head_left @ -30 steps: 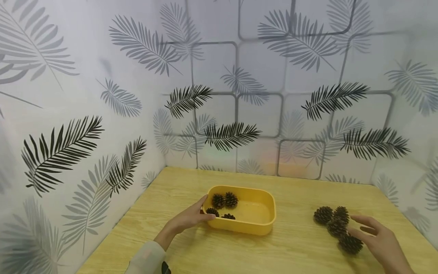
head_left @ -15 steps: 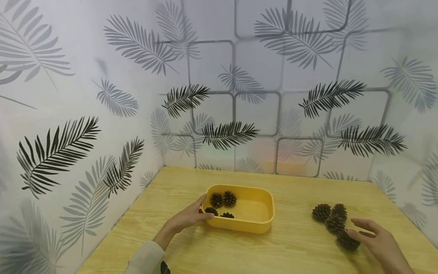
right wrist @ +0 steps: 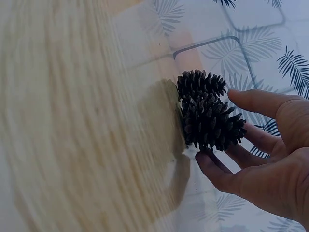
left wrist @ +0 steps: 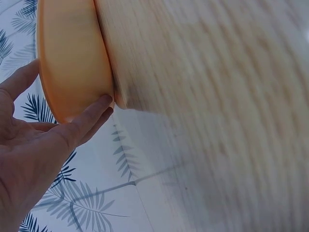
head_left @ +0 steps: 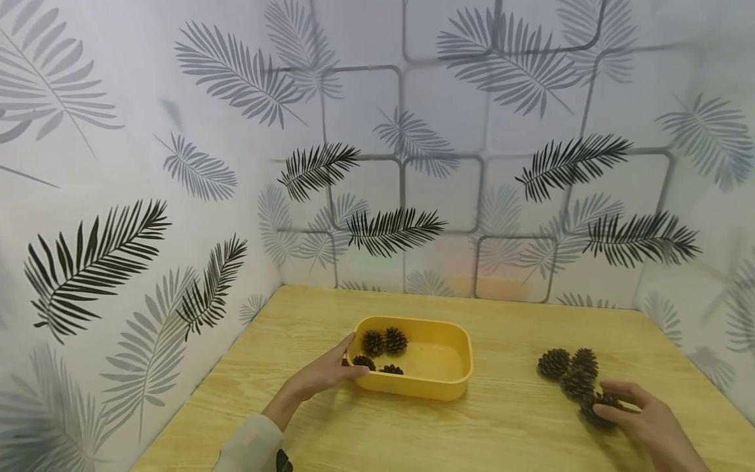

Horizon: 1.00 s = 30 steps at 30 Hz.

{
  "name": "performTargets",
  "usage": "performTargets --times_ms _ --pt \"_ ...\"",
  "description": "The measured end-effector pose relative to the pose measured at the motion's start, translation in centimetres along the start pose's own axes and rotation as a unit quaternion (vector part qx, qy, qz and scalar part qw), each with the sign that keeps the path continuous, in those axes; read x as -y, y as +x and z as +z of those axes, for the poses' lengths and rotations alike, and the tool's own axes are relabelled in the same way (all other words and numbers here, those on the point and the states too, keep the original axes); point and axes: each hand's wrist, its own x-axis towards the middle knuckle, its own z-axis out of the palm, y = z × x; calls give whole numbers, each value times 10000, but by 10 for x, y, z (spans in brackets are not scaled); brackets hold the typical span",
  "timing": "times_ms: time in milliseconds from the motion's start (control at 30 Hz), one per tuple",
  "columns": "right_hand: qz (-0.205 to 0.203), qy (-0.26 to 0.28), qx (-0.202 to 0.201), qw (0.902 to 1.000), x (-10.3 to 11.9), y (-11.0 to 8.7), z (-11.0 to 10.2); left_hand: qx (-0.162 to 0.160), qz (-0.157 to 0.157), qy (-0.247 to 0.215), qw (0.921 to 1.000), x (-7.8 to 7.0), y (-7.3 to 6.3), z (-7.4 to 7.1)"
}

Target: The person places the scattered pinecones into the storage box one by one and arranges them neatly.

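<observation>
Yellow tub gripped by left fingers, right fingers grasp 1 pinecone crowded by 3 neighbours.

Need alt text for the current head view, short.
A right hand curls around the nearest pinecone in a cluster of four on a table. The left hand grips the left end of a yellow tub; four pinecones show inside.

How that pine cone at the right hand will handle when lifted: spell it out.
The pine cone probably feels stiff and light, given its open, woody-looking scales. Those jagged scales should give the right hand good grip. Its rounded shape may roll if nudged.
</observation>
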Motion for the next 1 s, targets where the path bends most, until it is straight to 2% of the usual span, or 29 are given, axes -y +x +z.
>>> performTargets --times_ms 233,567,1000 --pt "-28 -242 107 9996 -8 4 0 24 -21 18 10000 -2 -4 2" --pt "-111 -477 -123 9987 -12 5 4 44 75 -28 10000 -4 -5 0" --pt "-197 -777 -194 9966 -10 2 5 70 98 25 9999 -4 -6 -1"
